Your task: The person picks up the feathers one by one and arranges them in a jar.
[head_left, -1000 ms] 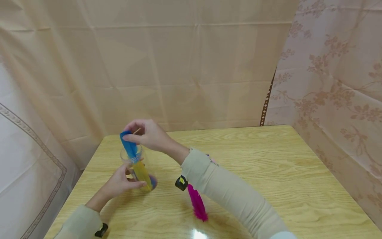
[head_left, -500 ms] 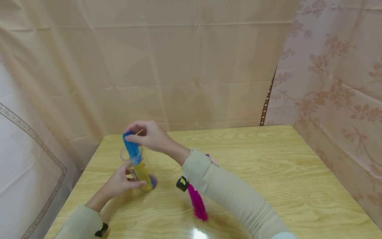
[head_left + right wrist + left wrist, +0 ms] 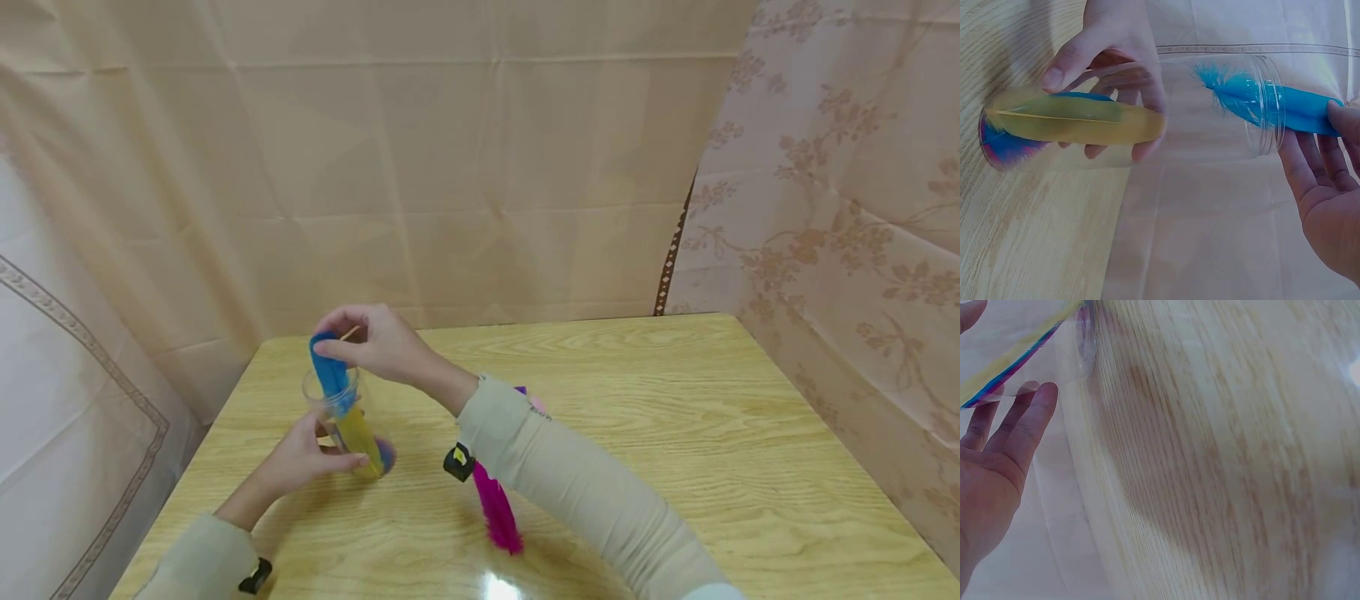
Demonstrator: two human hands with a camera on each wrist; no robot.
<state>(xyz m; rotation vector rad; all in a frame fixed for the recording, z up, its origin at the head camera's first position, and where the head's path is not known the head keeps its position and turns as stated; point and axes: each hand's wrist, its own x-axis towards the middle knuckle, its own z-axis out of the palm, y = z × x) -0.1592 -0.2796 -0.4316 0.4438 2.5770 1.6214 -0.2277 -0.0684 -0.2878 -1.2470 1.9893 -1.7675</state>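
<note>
My left hand [image 3: 303,458] grips a tall clear plastic jar [image 3: 1185,137] by its side, thumb in front and fingers behind. Inside the jar lies a yellow feather [image 3: 1079,119], with blue and magenta feathers [image 3: 1010,144] bunched at the bottom. At the jar's mouth my right hand [image 3: 378,342] pinches a blue feather [image 3: 1307,109] by one end. The fluffy end of that feather is inside the jar, past the threaded rim. In the left wrist view, the fingers of my left hand [image 3: 1004,450] spread along the jar's wall.
A magenta feather [image 3: 497,512] lies on the wooden table [image 3: 637,400], below my right sleeve. Something purple and pink [image 3: 534,402] shows partly from behind that sleeve. Beige curtain cloth [image 3: 487,167] hangs behind the table.
The blue feather and my right hand have shifted slightly right and down at the jar's mouth. My left hand and the jar stay in place.
</note>
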